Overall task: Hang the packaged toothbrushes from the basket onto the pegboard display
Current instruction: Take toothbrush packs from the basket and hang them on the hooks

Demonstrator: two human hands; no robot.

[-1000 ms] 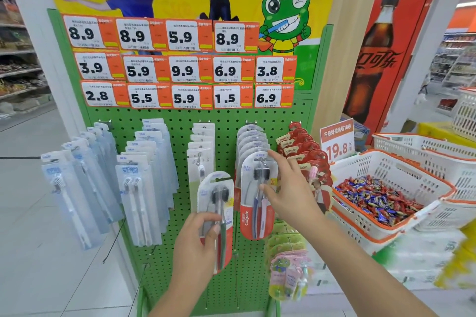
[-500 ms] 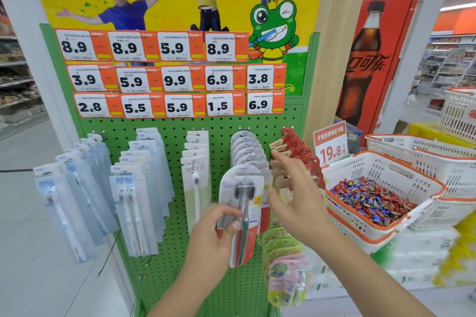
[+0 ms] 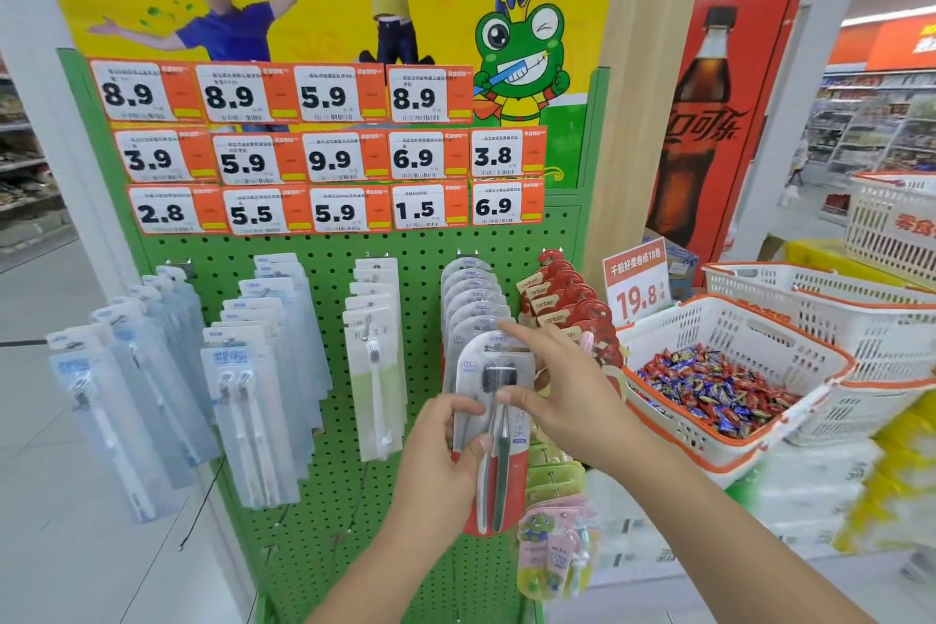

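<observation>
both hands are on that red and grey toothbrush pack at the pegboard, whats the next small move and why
Probably lift the toothbrush pack slightly and slide its top hole onto the peg holding the matching grey packs. The left hand holds its middle, the right hand pinches the top, and it sits right before that row; whether it is hooked already cannot be told.

Red/clear toothbrush pack (image 3: 494, 426) upright, at pegboard (image 3: 324, 269) hook w/ matching packs.

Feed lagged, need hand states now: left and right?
Left hand: grips the toothbrush pack mid-body.
Right hand: thumb and forefinger pinch the same pack's top.
</observation>
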